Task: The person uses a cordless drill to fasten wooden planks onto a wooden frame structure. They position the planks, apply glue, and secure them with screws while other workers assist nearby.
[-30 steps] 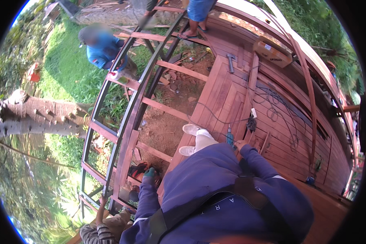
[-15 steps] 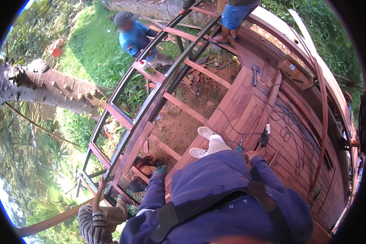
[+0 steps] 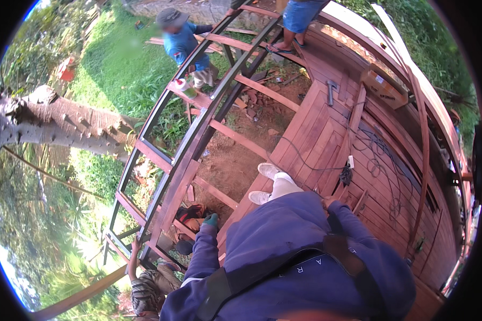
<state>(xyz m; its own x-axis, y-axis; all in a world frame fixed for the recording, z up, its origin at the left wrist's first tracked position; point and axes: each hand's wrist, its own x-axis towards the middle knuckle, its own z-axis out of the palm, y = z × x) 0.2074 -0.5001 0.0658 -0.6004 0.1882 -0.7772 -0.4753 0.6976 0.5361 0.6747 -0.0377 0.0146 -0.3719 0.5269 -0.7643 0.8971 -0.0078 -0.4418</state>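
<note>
My left hand, in a teal glove, is curled at my left side, above the gap beside the deck edge. Whatever it may hold is too small to make out. My right hand is low by my right hip, close to the deck boards, its fingers mostly hidden by my sweater. Just beyond it, a dark plug-like lump with a white tag lies on the reddish wooden deck. A hammer rests farther off on the boards.
Dark metal framing with wooden crosspieces spans bare soil on the left. Black cables lie coiled at right, near a cardboard box. A bottle stands on the frame. Co-workers are at the far left, far end and lower left.
My view has shifted slightly. My right hand has drawn in toward my body, and the teal-handled tool beside it no longer shows. The co-worker in blue has straightened up.
</note>
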